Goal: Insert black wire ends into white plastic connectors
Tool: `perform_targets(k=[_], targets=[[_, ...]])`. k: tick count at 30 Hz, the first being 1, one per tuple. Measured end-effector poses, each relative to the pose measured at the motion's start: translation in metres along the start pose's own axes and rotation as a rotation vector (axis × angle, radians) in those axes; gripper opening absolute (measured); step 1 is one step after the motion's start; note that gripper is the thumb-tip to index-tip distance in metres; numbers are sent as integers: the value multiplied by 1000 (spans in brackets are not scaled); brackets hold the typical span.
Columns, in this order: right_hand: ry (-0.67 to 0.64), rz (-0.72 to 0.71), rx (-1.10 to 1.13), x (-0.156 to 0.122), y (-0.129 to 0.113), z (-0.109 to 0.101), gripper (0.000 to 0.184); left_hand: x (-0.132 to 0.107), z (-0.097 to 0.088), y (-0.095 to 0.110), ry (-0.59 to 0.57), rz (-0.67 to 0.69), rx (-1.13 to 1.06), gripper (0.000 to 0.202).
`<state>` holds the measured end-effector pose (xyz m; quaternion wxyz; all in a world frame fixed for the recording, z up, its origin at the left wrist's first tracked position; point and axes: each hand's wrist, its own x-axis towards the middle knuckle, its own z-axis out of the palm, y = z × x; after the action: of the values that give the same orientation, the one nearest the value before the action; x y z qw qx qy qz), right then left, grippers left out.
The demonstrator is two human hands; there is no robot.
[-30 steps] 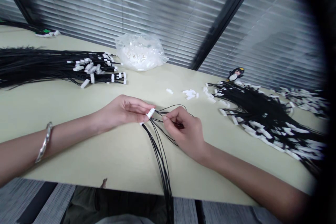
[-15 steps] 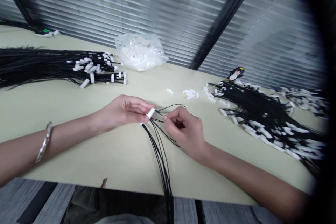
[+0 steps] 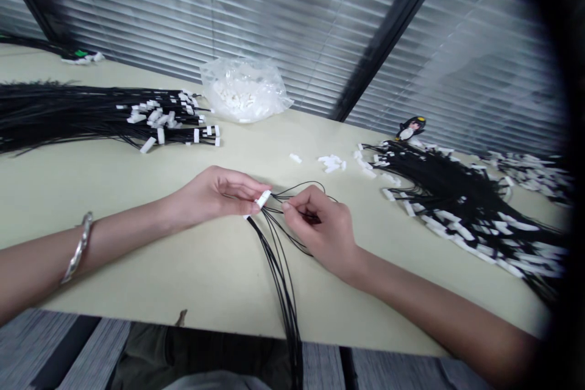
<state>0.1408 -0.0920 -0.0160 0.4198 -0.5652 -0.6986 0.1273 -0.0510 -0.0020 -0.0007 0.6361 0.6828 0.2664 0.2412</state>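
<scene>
My left hand [image 3: 214, 195] pinches a small white connector [image 3: 262, 198] between thumb and fingers, just above the table. My right hand [image 3: 322, 228] is closed in a pinch on a thin black wire [image 3: 292, 198] right beside the connector. A bundle of black wires [image 3: 281, 274] runs from between my hands down over the near table edge. A silver bracelet [image 3: 78, 247] sits on my left wrist.
A pile of black wires with white connectors [image 3: 105, 116] lies at the left, another pile [image 3: 461, 201] at the right. A clear bag of white connectors [image 3: 244, 91] stands at the back, with loose white connectors [image 3: 331, 163] nearby. A small penguin figure [image 3: 410, 128] stands by the blinds.
Almost nothing has moved; both hands keep their pinch in the same place, with only a slight shift of the fingers.
</scene>
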Motion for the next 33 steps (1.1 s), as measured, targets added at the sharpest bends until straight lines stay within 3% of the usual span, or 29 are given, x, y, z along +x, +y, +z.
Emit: perform_targets(k=[16,33], targets=[[-54,-38,-112,0,2,1,21,-2,1,-2,30,-59,-48,31],[-39,-110,-204,-1,3,3,18,0,0,-7,14,-10,15,34]])
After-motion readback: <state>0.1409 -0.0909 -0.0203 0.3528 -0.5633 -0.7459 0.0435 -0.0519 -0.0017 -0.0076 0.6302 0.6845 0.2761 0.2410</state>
